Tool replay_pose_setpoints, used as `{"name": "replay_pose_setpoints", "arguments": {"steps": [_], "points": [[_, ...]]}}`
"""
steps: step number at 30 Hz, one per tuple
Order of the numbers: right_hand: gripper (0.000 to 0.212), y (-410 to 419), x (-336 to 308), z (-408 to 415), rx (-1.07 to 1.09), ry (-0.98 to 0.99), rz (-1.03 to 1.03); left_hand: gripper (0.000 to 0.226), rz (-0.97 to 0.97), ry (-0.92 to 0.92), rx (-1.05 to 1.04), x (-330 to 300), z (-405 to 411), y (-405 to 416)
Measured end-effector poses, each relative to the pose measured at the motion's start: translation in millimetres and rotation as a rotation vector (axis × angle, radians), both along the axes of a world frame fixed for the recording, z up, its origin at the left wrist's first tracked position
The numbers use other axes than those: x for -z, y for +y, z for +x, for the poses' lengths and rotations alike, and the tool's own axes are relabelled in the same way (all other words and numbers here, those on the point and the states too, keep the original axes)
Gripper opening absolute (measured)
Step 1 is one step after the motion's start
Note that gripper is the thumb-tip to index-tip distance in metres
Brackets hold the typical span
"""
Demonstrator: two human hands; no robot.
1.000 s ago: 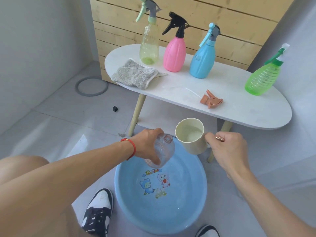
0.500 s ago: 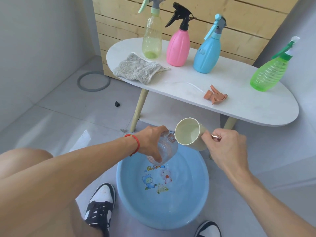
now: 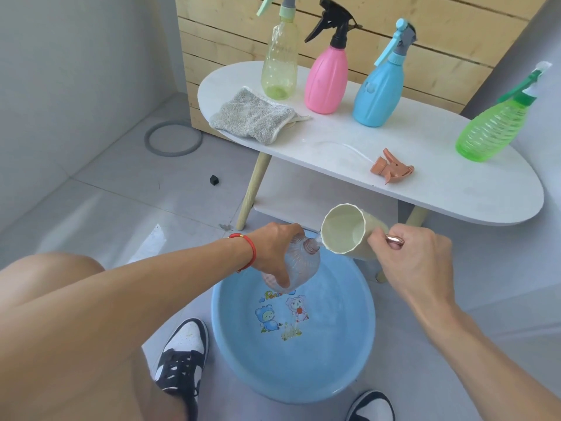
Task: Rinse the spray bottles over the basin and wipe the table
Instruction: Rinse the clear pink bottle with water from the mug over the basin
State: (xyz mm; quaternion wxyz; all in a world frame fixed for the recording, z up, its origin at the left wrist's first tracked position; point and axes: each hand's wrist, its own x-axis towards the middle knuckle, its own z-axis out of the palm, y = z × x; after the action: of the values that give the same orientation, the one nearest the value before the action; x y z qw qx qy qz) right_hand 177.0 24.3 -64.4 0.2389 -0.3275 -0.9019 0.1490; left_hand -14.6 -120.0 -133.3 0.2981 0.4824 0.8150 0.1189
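My left hand (image 3: 274,247) grips a clear, capless bottle (image 3: 299,264) tilted over the blue basin (image 3: 361,344) on the floor. My right hand (image 3: 409,256) holds a cream cup (image 3: 346,232) by its copper handle, tipped with its rim at the bottle's neck and a thin stream of water running in. On the white table (image 3: 455,189) stand a yellow spray bottle (image 3: 279,71), a pink one (image 3: 326,80), a blue one (image 3: 379,92) and a green one (image 3: 491,132). A grey cloth (image 3: 252,120) and a loose copper spray head (image 3: 391,168) with its tube lie there too.
The table stands against a wooden slat wall, just beyond the basin. On the tiled floor to the left lie a grey ring (image 3: 173,138) and a small black cap (image 3: 214,179). My knee and black-and-white shoes (image 3: 182,357) flank the basin's near side.
My right hand has tipped the cup from upright toward the bottle's neck, and water now runs in. The bottle stays over the basin in my left hand.
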Motion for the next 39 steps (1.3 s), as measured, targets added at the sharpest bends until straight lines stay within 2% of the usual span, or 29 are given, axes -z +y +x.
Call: {"name": "replay_pose_setpoints", "arguments": {"steps": [10, 24, 39], "points": [[0.058, 1, 0, 1, -0.020, 0.006, 0.085, 0.102, -0.027, 0.011, 0.019, 1, 1, -1], [0.046, 3, 9, 2, -0.061, 0.039, 0.199, 0.102, -0.050, 0.024, 0.034, 4, 2, -1], [0.046, 4, 13, 0, -0.126, 0.081, 0.337, 0.101, -0.071, 0.022, 0.056, -3, 2, -1]]}}
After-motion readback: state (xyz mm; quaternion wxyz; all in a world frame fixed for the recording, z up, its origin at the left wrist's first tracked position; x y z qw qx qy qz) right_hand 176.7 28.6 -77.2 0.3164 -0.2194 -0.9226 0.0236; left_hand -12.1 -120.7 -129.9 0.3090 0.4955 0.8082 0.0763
